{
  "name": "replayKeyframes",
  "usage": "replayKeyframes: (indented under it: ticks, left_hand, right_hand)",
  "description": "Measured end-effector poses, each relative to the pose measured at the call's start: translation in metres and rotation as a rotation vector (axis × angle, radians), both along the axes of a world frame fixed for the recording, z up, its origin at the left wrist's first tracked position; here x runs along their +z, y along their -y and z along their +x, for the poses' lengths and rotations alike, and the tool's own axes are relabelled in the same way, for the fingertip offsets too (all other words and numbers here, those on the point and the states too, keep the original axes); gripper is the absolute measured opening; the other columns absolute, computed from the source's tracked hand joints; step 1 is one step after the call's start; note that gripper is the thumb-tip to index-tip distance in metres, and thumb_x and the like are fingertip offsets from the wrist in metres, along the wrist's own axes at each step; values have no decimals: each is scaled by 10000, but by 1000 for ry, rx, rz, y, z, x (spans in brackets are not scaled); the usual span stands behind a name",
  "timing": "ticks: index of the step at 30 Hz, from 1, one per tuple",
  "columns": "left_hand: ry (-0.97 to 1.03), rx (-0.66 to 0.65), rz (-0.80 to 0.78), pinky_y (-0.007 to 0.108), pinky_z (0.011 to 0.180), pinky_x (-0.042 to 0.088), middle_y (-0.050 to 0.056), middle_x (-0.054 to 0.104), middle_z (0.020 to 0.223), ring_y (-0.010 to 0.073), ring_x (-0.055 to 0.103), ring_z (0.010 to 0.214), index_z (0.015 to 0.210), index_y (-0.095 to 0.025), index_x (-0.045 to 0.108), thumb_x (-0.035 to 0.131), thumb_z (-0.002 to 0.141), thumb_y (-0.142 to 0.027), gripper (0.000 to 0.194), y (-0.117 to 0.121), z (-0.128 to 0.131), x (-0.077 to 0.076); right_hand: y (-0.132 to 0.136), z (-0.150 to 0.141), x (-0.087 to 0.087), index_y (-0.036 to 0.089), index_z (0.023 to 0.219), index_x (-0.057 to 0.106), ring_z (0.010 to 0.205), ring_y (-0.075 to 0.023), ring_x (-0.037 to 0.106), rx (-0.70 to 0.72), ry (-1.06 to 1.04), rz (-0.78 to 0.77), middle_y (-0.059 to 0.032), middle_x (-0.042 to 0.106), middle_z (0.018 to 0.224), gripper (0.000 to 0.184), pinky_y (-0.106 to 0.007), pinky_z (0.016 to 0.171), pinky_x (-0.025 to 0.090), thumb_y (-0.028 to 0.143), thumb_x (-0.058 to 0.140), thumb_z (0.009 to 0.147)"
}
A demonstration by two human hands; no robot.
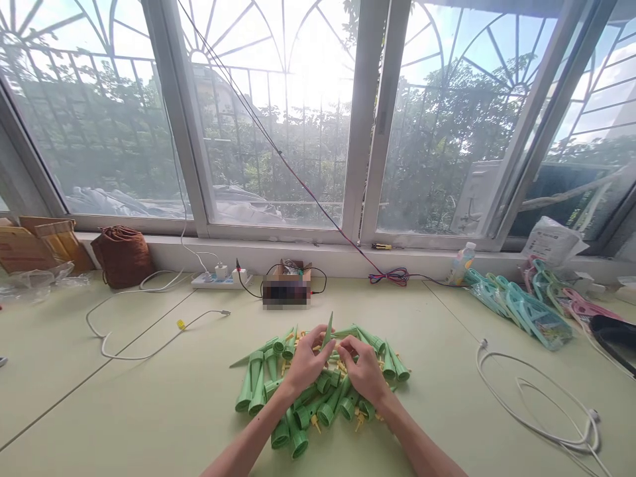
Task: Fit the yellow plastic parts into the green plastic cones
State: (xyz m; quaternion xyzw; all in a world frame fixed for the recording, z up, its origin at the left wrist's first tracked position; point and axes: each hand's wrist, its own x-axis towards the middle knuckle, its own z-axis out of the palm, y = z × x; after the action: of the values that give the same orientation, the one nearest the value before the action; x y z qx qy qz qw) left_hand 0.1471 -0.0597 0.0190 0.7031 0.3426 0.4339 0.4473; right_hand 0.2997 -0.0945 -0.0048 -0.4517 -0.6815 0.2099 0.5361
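My left hand (307, 361) is closed around a green plastic spike (328, 327), its pointed tip facing up. Close beside it, my right hand (366, 371) has its fingers pinched together near the spike's lower part. Something small and yellowish may be between those fingertips, but I cannot make it out. Under and around both hands lies a loose pile of hollow green spikes (325, 415), many with round open ends towards me. Small yellow valve-like pieces (315, 423) are scattered among them. My hands hide the middle of the pile.
A power strip (203, 281) and a small box (293, 271) with a blurred front stand by the window sill. White cables (144, 358) lie to the left, and a coiled one (541, 434) to the right. Bagged teal items (539, 318), a bottle (462, 264) and a brown pouch (123, 257) line the back.
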Motion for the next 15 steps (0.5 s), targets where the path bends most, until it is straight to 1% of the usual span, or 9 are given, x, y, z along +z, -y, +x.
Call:
replayKeyframes:
  ticks: [3, 10, 15]
  left_hand:
    - [6, -10, 28, 218, 546, 481, 28, 616, 776, 181, 587, 729, 1041, -210, 634, 617, 832, -417, 294, 1, 0, 1]
    - [10, -4, 85, 202, 524, 461, 25, 621, 782, 158, 556, 684, 1113, -209, 629, 602, 850, -398, 325, -2, 1, -4]
    - [-27, 17, 122, 216, 561, 468, 32, 638, 818, 165, 561, 719, 1148, -207, 643, 579, 867, -397, 346, -2, 0, -4]
  right_hand:
    - [0, 0, 1, 193, 785, 601, 621, -168, 529, 2, -6, -17, -18, 610, 692, 230, -270, 592, 432, 308, 488, 948]
    - [1, 0, 2, 192, 772, 589, 619, -163, 512, 7, -31, -41, -11, 589, 683, 245, -265, 587, 412, 329, 488, 947]
    - [1, 0, 2, 191, 750, 573, 605, -156, 491, 7, -59, -50, -4, 563, 662, 252, -259, 577, 397, 333, 494, 942]
